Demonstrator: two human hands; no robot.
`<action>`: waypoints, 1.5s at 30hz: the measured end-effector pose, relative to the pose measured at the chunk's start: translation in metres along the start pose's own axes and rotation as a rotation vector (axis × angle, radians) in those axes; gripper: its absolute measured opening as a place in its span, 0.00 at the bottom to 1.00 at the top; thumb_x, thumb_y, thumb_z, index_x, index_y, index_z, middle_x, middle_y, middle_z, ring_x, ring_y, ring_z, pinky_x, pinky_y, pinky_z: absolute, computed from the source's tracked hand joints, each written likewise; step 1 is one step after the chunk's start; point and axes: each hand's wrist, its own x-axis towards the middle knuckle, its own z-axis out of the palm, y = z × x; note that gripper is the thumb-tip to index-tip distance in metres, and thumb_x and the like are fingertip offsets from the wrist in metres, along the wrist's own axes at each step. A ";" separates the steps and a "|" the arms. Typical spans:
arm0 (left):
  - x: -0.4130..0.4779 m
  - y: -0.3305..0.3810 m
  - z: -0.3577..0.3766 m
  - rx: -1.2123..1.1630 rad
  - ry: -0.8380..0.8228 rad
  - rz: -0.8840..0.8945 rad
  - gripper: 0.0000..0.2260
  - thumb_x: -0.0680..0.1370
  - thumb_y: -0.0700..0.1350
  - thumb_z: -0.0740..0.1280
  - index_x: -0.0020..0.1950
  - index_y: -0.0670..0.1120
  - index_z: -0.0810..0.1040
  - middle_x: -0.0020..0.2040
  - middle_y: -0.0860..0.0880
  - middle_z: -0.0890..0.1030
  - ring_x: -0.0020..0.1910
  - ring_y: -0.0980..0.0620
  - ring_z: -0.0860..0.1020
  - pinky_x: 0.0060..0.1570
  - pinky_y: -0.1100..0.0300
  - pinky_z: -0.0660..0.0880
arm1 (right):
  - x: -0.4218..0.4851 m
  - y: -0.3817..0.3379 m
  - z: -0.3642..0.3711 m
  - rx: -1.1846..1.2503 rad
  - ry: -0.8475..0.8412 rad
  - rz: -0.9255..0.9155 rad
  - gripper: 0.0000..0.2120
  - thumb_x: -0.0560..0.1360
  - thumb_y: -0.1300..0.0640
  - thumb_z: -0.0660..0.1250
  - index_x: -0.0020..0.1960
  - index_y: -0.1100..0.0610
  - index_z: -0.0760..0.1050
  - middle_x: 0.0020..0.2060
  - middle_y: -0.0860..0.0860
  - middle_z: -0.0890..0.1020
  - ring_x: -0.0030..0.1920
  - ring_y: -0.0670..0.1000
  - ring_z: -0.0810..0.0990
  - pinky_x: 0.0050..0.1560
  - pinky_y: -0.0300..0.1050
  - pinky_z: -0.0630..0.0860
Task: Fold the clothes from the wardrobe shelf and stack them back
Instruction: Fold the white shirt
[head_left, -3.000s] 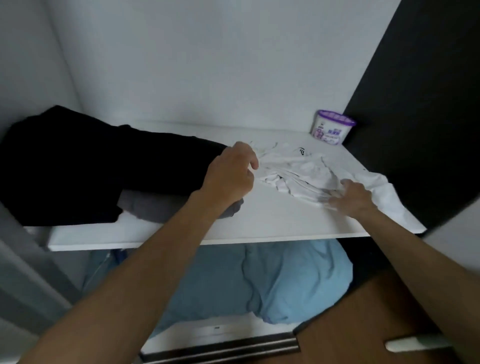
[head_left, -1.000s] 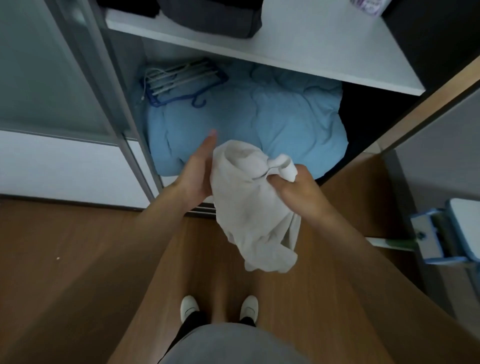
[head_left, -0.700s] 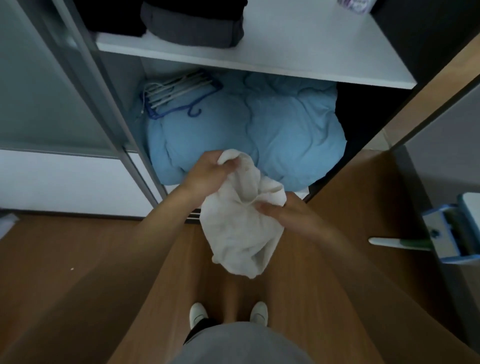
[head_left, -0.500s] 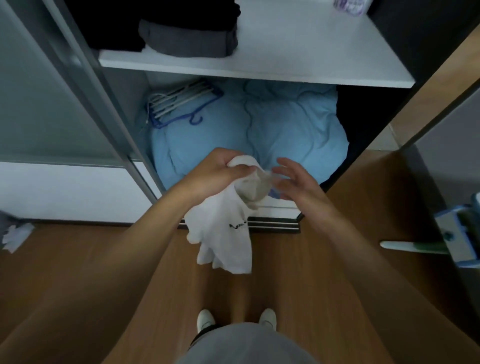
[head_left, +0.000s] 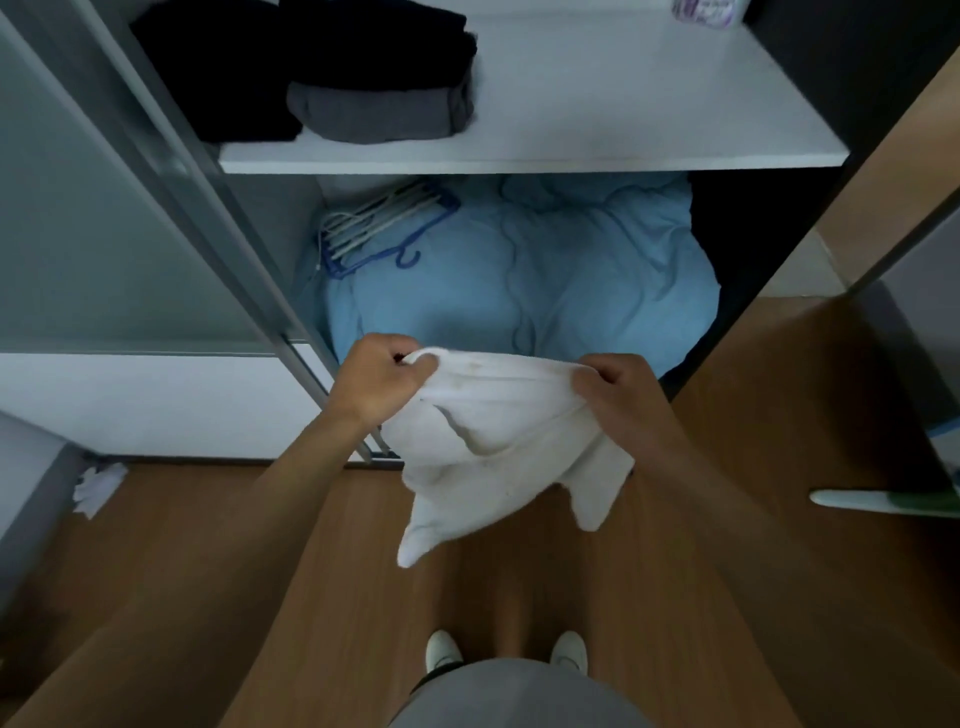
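A white garment hangs in front of me above the wooden floor, stretched between both hands. My left hand grips its upper left edge and my right hand pinches its upper right edge. The cloth droops below in loose points. On the white wardrobe shelf above lie a folded grey garment and black clothes at the left; the shelf's right part is bare.
Under the shelf a light blue duvet fills the compartment, with a bunch of hangers on it. A purple-lidded tub stands at the shelf's back right. A sliding door frame runs at the left. Crumpled paper lies on the floor.
The white garment came off the shelf and down in front of me. My hands moved apart along its top edge, spreading it from a bunched lump into a stretched sheet.
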 end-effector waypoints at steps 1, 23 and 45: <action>-0.003 -0.012 0.005 0.028 0.025 -0.038 0.11 0.75 0.45 0.69 0.34 0.45 0.79 0.31 0.50 0.78 0.32 0.54 0.74 0.36 0.59 0.68 | -0.002 -0.003 0.000 0.009 -0.017 -0.016 0.16 0.73 0.63 0.62 0.29 0.61 0.62 0.26 0.52 0.63 0.27 0.45 0.61 0.30 0.39 0.57; -0.020 -0.053 0.030 -0.073 0.163 -0.273 0.12 0.72 0.37 0.63 0.36 0.54 0.78 0.40 0.53 0.80 0.47 0.48 0.79 0.48 0.59 0.72 | -0.017 0.055 0.005 -0.199 -0.367 0.232 0.18 0.80 0.58 0.62 0.31 0.54 0.66 0.24 0.43 0.66 0.24 0.41 0.65 0.25 0.34 0.58; -0.012 -0.060 -0.011 -0.097 -0.236 -0.156 0.22 0.74 0.62 0.70 0.36 0.43 0.75 0.32 0.51 0.71 0.34 0.54 0.71 0.38 0.56 0.63 | -0.028 0.045 -0.036 -0.121 -0.521 0.205 0.15 0.70 0.43 0.77 0.54 0.45 0.81 0.45 0.40 0.85 0.45 0.39 0.82 0.41 0.30 0.75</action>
